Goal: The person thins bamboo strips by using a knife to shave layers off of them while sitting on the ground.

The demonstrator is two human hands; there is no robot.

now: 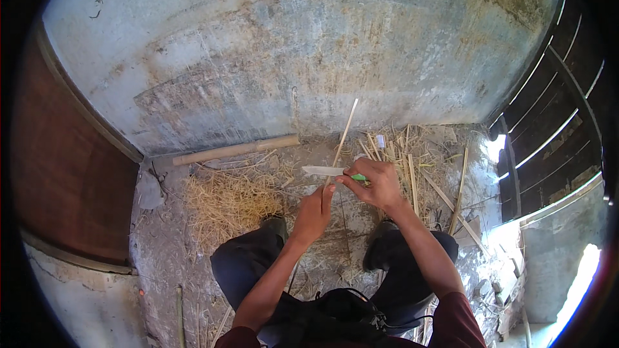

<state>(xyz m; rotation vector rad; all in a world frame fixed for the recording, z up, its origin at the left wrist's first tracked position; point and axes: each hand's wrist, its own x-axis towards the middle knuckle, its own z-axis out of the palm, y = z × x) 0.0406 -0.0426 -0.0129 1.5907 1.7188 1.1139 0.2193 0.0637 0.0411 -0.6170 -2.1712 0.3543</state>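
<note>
From the head view I look down on 2 bare forearms coming up from the lower edge over dark trousers. My right hand is curled tight around the green handle of a knife, whose pale blade points left, across the middle of the frame. My left hand sits just below and left of it, fingers drawn together in a pinch on a thin bamboo strip. That strip runs up and slightly right from the left fingertips, crosses the knife blade, and ends against the grey concrete wall. Blade and strip appear to touch where they cross, though the picture is too small there to be sure.

Under the hands lies a dusty floor littered with shavings. A heap of pale fibrous shavings sits to the left of the left hand. More cut bamboo strips lie scattered to the right of the right hand. A thick bamboo pole rests along the foot of the wall, up and left of the hands. A reddish wooden door fills the left rim, and dark slatted boards the right.
</note>
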